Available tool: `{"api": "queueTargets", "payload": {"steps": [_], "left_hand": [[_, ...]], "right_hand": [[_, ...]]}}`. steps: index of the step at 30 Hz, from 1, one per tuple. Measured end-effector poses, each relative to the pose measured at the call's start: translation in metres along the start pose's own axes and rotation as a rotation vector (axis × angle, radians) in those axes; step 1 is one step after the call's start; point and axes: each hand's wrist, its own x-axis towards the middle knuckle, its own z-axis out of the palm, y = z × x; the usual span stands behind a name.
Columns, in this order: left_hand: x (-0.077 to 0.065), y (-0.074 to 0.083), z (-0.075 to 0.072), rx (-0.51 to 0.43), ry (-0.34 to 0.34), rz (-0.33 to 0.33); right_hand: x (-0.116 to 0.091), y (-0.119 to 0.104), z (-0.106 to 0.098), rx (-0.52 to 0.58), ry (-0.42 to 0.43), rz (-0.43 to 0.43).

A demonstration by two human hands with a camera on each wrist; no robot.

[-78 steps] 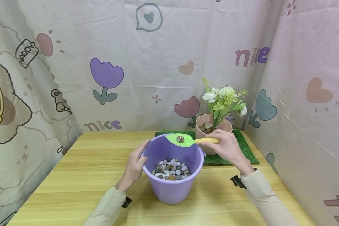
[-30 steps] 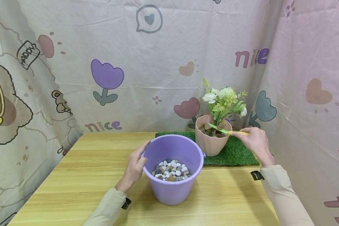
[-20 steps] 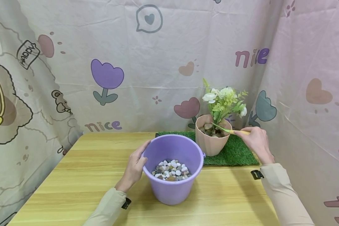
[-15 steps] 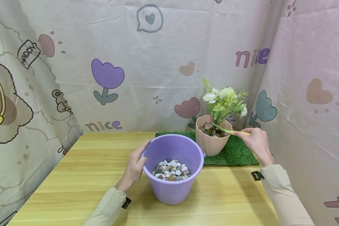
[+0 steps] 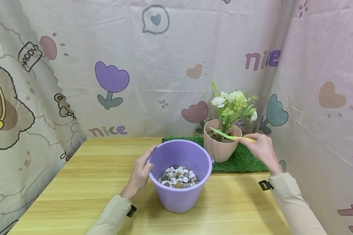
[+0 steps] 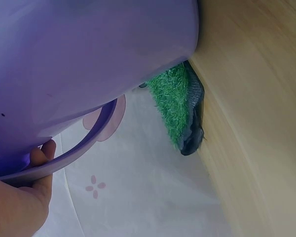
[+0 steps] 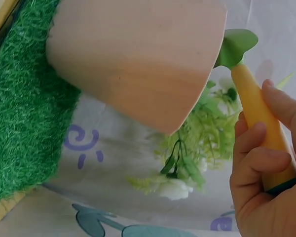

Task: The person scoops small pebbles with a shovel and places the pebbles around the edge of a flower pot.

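Observation:
My left hand (image 5: 139,173) grips the left rim of a purple bucket (image 5: 179,199). In the left wrist view my fingertips (image 6: 48,149) show beside a curved purple band. Small white, grey and brown pebbles (image 5: 179,176) cover the bucket's bottom. My right hand (image 5: 261,147) holds a small trowel by its yellow handle (image 7: 259,113), fingers curled round it. The trowel's green blade (image 5: 220,133) lies over the mouth of a pink flowerpot (image 5: 217,151), pointing left; I see no stone on it. Larger brown stones sit in the pot around the stems of a white-flowered plant (image 5: 232,101).
Under the flowerpot lies a green artificial-grass mat (image 5: 247,160), behind and right of the bucket. All stands on a light wooden table (image 5: 106,169). A printed cloth (image 5: 164,65) hangs along the back and sides, close behind the plant.
The trowel has gone right from above the bucket, where it carried a brown stone, to the flowerpot. Since half a second ago my right hand has shifted slightly left. The left hand stays put.

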Motion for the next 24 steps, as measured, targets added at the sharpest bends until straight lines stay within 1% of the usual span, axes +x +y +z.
{"api": "queueTargets", "payload": {"steps": [2,7,9,14,18,24], "left_hand": [[0.0,0.0,0.0,0.003,0.002,0.002],[0.001,-0.002,0.0,0.036,0.011,0.017],[0.001,-0.002,0.0,0.043,0.012,0.02],[0.0,-0.001,0.0,0.028,0.009,0.007],[0.001,-0.001,0.0,0.026,0.012,0.01],[0.001,0.0,0.0,0.028,0.001,0.004]], "right_hand": [[-0.001,-0.003,0.003,0.023,0.008,-0.024],[-0.003,-0.013,0.013,0.046,0.055,-0.123],[-0.004,-0.018,0.017,0.062,0.062,-0.148],[-0.008,-0.036,0.022,0.126,0.045,-0.186],[-0.011,-0.048,0.024,0.148,0.038,-0.228],[-0.016,-0.055,0.027,0.171,0.001,-0.263]]}}
